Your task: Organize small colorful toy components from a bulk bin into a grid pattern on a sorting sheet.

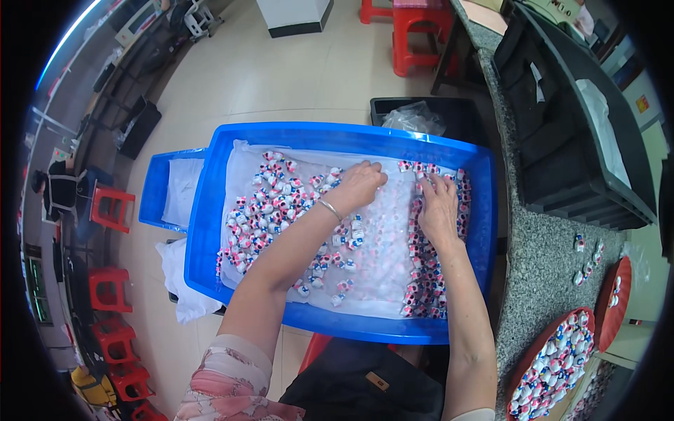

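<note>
Whether either hand had a piece pinched, I could not tell from my remote seat. Through the head camera I saw the left hand [361, 186] with its fingers curled in, over the white sheet [375, 298] near the far side of the large blue tray [337, 129]. The right hand [439, 212] was bent at the knuckles, its fingers slightly spread and pointing down among the lined-up figures [424, 270] (its own fingers hid the contact from me).

Those small white, pink and blue figures stood packed in a band along the tray's right side. More of the same kind, the loose figures [263, 210], lay scattered over the left part, partly behind the left forearm, which wore a bracelet [330, 210]. Between the two groups I made out a pale stretch of sheet with faint pinkish marks.

Beyond the tray's left end I had a smaller blue tray [147, 191] in view. To the right ran a speckled counter [537, 263], bearing a black crate [554, 119], a few stray figures and two red dishes [609, 326], the nearer one heaped with similar figures.
</note>
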`<action>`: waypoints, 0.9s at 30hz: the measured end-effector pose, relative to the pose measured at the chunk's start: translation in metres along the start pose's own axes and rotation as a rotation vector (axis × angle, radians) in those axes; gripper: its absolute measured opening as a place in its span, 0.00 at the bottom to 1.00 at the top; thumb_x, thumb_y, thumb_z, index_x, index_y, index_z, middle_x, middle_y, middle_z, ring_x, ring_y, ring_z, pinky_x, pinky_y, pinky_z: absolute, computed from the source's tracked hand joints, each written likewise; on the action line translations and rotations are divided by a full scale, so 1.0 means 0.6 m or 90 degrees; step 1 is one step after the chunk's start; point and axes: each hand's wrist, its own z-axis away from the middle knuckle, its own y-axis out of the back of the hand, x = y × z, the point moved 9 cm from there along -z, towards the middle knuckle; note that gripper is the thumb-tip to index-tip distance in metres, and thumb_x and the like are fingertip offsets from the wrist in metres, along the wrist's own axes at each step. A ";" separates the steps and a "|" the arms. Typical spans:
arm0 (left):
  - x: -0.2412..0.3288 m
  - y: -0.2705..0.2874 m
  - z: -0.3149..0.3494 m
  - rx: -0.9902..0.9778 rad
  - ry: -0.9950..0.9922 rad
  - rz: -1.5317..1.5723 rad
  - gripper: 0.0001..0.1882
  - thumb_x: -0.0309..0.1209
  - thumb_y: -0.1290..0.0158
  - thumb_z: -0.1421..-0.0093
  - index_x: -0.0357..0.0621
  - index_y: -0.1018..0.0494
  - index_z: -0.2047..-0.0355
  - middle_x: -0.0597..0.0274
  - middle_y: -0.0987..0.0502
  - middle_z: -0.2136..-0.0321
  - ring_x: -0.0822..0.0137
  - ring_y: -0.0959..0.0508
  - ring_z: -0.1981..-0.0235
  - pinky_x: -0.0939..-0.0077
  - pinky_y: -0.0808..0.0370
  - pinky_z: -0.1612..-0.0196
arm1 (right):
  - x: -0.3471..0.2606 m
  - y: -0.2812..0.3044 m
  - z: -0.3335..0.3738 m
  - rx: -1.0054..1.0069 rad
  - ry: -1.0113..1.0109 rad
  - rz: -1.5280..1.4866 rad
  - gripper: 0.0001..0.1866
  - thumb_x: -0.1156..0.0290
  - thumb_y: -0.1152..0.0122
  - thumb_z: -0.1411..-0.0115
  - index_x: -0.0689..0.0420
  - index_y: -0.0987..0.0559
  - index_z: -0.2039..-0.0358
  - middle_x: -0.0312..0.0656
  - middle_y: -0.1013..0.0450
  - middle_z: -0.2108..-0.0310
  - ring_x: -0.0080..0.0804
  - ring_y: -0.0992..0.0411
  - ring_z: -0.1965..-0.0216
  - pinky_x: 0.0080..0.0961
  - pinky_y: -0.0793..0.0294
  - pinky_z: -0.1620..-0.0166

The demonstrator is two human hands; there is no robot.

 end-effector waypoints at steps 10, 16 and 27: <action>0.020 0.009 -0.059 0.086 0.035 0.343 0.11 0.23 0.47 0.49 0.37 0.26 0.63 0.42 0.23 0.62 0.44 0.23 0.58 0.56 0.27 0.54 | -0.004 -0.021 0.005 0.007 0.032 -0.013 0.26 0.81 0.38 0.55 0.56 0.22 0.51 0.47 0.34 0.44 0.49 0.41 0.40 0.47 0.42 0.38; 0.010 -0.011 -0.084 0.103 0.140 0.428 0.08 0.25 0.43 0.50 0.37 0.24 0.68 0.44 0.23 0.67 0.45 0.22 0.59 0.57 0.25 0.57 | 0.001 -0.038 -0.002 0.033 0.036 0.046 0.26 0.79 0.39 0.54 0.54 0.22 0.51 0.47 0.34 0.43 0.49 0.42 0.39 0.52 0.46 0.37; -0.029 -0.014 -0.056 0.283 0.144 0.382 0.12 0.23 0.43 0.48 0.38 0.22 0.61 0.48 0.23 0.67 0.51 0.21 0.66 0.62 0.24 0.60 | -0.014 -0.060 -0.024 0.047 0.032 0.100 0.25 0.79 0.42 0.51 0.50 0.21 0.50 0.47 0.36 0.40 0.49 0.43 0.37 0.56 0.49 0.36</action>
